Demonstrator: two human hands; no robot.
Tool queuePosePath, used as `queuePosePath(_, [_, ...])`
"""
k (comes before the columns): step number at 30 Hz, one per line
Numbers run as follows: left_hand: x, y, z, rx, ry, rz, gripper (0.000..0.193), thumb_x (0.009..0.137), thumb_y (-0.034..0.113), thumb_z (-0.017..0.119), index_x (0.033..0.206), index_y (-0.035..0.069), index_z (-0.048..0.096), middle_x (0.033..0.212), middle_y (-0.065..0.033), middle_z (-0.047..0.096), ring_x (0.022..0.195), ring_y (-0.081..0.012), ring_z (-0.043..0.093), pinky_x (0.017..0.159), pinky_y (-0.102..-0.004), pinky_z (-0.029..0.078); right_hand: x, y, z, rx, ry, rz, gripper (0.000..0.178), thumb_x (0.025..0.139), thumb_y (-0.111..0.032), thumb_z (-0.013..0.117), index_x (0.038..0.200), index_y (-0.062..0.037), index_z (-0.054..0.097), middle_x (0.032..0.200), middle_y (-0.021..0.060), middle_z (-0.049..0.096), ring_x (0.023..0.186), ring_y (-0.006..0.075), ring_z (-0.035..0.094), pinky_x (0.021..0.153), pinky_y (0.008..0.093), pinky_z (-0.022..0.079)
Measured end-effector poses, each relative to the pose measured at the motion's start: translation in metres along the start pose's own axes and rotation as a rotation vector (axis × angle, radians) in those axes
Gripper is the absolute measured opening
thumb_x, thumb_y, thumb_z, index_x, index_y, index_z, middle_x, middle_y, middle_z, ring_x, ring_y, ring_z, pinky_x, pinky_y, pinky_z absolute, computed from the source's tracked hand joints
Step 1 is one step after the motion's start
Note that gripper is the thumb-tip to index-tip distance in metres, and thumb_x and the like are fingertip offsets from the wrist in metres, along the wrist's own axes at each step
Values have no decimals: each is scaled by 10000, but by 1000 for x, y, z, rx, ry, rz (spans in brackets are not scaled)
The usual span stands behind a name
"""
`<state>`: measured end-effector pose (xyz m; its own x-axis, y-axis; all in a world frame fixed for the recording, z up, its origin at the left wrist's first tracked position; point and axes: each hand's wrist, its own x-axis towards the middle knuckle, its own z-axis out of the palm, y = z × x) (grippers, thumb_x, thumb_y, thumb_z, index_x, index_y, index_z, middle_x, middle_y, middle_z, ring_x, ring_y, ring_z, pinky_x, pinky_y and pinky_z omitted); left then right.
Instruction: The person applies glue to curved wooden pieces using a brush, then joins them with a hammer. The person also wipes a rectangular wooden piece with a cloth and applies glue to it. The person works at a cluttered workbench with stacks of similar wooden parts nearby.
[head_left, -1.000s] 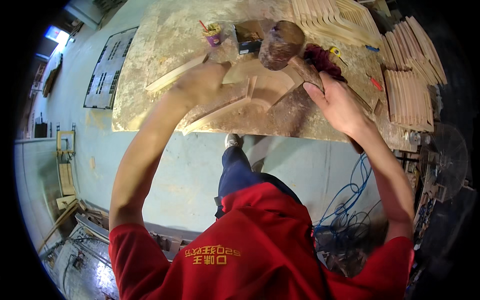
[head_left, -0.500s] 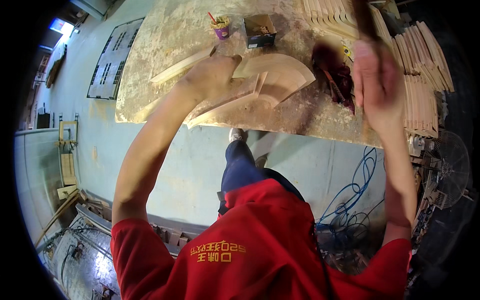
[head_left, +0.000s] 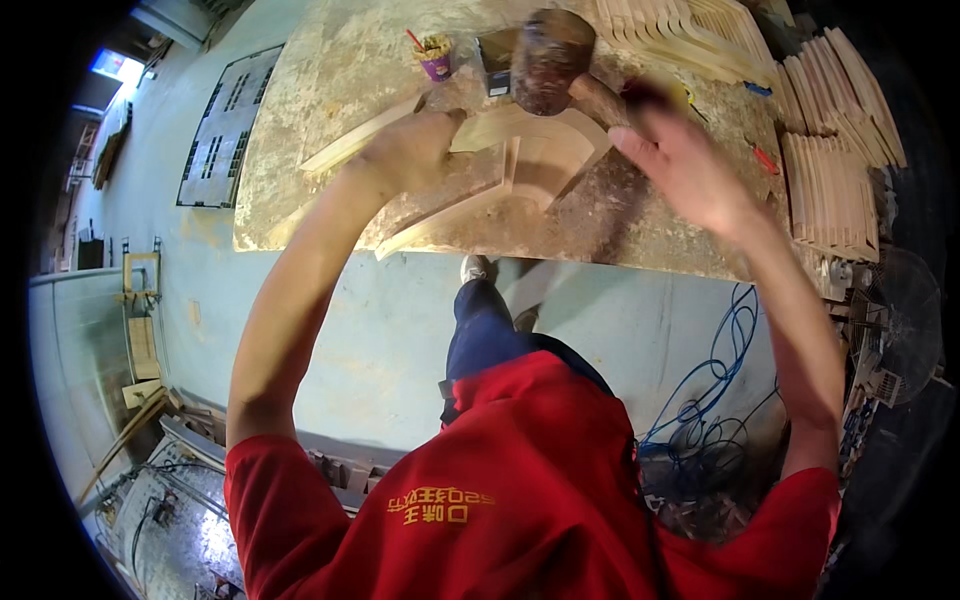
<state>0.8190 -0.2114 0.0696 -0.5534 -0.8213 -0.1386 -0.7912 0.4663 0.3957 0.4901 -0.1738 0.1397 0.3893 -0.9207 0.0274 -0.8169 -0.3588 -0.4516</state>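
Note:
A dark, worn wooden mallet [head_left: 552,62] hangs over the far edge of a pale curved wooden frame [head_left: 535,170]. My right hand [head_left: 690,170] is wrapped round the mallet's handle, a little blurred, to the right of the frame. Closed on the frame's left end is my left hand [head_left: 410,145], which presses it against the worn workbench [head_left: 660,225]. The frame has a curved back piece and straight arms joined to it. Whether the mallet head touches the wood, I cannot tell.
Behind the mallet stand a dark box [head_left: 497,75], partly covered, and a purple cup [head_left: 436,66]. A loose wooden strip [head_left: 350,138] lies left. Stacked curved wooden parts [head_left: 690,35] and slats [head_left: 830,195] line the right side. A blue hose [head_left: 715,375] coils on the floor.
My right hand has swung the mallet from the upper right, down and left, over the frame. The left hand keeps its place on the wood.

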Motion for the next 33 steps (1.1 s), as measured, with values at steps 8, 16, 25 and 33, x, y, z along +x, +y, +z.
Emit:
queuePosePath(8, [12, -7, 0, 32, 30, -29, 431, 939, 284, 756, 1197, -32, 617, 1012, -294, 697, 1003, -466, 670, 859, -514, 525, 10, 35, 20, 121, 362, -229, 415, 1105, -437, 543, 1041, -33, 613, 686, 77, 577, 689, 179, 636, 653, 392, 504])
queuePosePath(16, [-7, 3, 1, 7, 18, -36, 412, 958, 281, 744, 1190, -30, 606, 990, -285, 698, 994, -468, 673, 846, -528, 520, 3, -10, -5, 364, 467, -194, 446, 1080, -451, 578, 1024, -11, 622, 743, 100, 606, 670, 268, 609, 642, 431, 496])
queuePosePath(25, [-8, -5, 0, 66, 28, -73, 437, 965, 314, 741, 1182, -36, 596, 999, -297, 691, 1009, -473, 663, 855, -524, 520, -11, -35, -38, 535, 474, -118, 468, 1132, -436, 475, 911, -40, 592, 596, -9, 494, 499, 103, 483, 484, 265, 393])
queuePosePath(33, [-10, -8, 0, 59, -3, -113, 438, 958, 296, 745, 1206, -33, 599, 1009, -292, 692, 1023, -473, 660, 878, -520, 522, -38, -14, -45, 413, 146, 174, 438, 1066, -389, 637, 1001, 39, 568, 678, 136, 556, 656, 259, 599, 644, 445, 490])
